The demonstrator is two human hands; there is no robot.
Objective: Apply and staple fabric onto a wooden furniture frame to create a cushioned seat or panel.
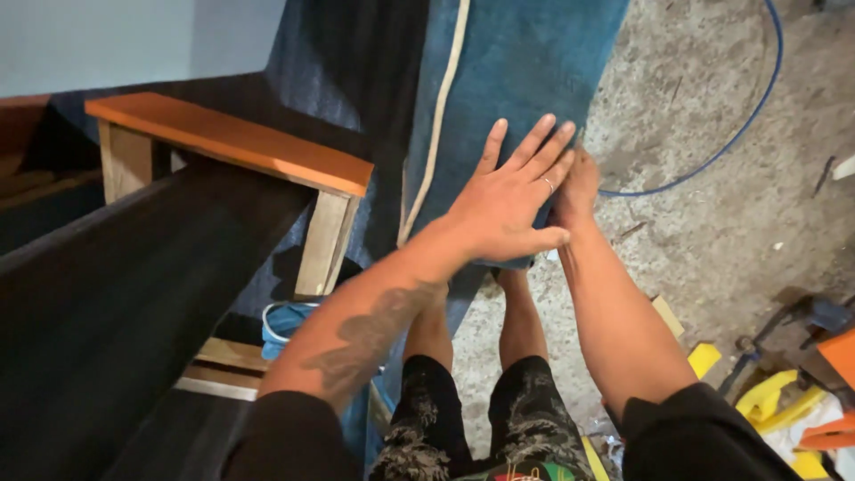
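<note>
My left hand (pixel 512 196) lies flat with fingers spread on a blue fabric panel (pixel 508 80) that stands upright in front of me. My right hand (pixel 577 189) grips the right edge of the same panel near its lower corner, its fingers hidden behind the fabric. A cream piping cord (pixel 441 116) runs down the panel's left side. Left of it is a sofa frame with an orange wooden armrest (pixel 232 138) on pale wooden legs, covered in dark fabric (pixel 116 294).
The concrete floor (pixel 712 223) is dusty. A blue hose (pixel 748 107) curves across it at the upper right. Yellow and orange tools or plastic parts (pixel 784 401) lie at the lower right. My legs stand between the sofa and these items.
</note>
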